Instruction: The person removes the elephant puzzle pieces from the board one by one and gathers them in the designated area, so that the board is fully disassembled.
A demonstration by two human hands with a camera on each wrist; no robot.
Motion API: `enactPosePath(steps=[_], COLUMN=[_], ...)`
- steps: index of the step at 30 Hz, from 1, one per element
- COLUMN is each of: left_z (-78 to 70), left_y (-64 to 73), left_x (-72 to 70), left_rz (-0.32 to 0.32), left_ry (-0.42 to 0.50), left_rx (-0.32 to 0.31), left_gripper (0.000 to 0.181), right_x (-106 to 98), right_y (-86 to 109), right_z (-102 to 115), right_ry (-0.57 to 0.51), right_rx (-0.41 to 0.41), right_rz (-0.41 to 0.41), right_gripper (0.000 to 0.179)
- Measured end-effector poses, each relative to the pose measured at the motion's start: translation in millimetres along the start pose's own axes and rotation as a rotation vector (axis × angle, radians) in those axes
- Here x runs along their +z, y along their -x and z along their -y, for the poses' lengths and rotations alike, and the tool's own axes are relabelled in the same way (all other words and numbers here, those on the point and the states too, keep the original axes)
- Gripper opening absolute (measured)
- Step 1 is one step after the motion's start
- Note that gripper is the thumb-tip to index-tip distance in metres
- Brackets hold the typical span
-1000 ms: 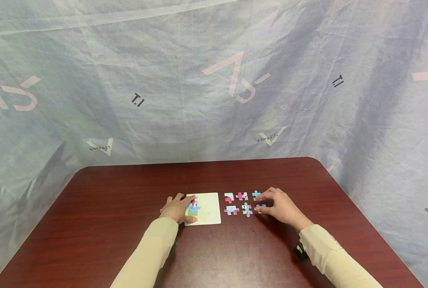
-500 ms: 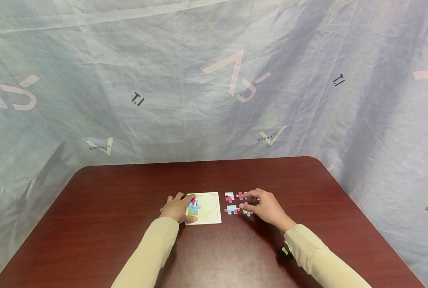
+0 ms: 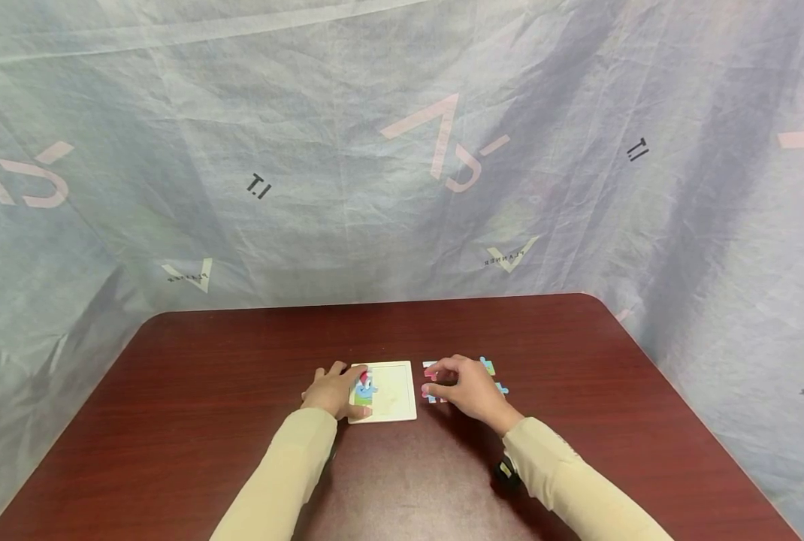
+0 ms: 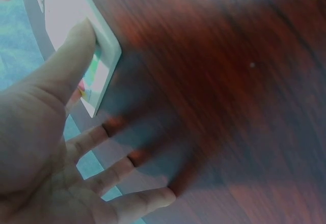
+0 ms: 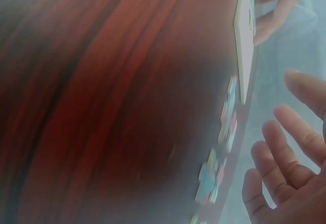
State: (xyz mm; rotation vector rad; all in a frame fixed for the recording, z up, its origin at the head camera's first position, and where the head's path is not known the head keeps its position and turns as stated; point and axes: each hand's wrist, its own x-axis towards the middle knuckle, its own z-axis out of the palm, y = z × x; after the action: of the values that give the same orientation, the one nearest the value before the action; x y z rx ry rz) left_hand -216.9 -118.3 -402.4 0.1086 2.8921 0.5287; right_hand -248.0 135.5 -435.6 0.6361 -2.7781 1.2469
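Head view: left hand (image 3: 329, 392) spread on board (image 3: 395, 394); right hand (image 3: 471, 387) (fingers (image 5: 298, 131) parted, empty) above pieces (image 3: 488, 367).

Flat cream puzzle tray (image 3: 394, 392), partly filled, beside loose pieces (image 3: 488, 366)

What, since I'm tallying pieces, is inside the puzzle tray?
The puzzle tray holds blue, red and green picture pieces at its left side; pale base shows beside them. The left hand partly covers them, preventing a count.

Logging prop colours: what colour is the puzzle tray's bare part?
Pale cream; the puzzle tray shows best in the head view.
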Motion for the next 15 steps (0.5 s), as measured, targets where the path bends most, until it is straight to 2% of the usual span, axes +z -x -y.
enactPosePath(steps=[6, 15], left_z=[-0.5, 1.6], left_y=[0.1, -3.5], left_x=[0.1, 1.7], left_rz=[-0.005, 0.012], left_ry=[0.002, 0.0], left_rx=[-0.002, -0.012], left_gripper=[0.075, 0.076], right_x=[12, 27], right_y=[-4.7, -13.3], right_z=[10, 22], right_ry=[0.007, 0.019], right_rx=[0.031, 0.016], right_rz=[0.009, 0.035], right_gripper=[0.022, 0.024])
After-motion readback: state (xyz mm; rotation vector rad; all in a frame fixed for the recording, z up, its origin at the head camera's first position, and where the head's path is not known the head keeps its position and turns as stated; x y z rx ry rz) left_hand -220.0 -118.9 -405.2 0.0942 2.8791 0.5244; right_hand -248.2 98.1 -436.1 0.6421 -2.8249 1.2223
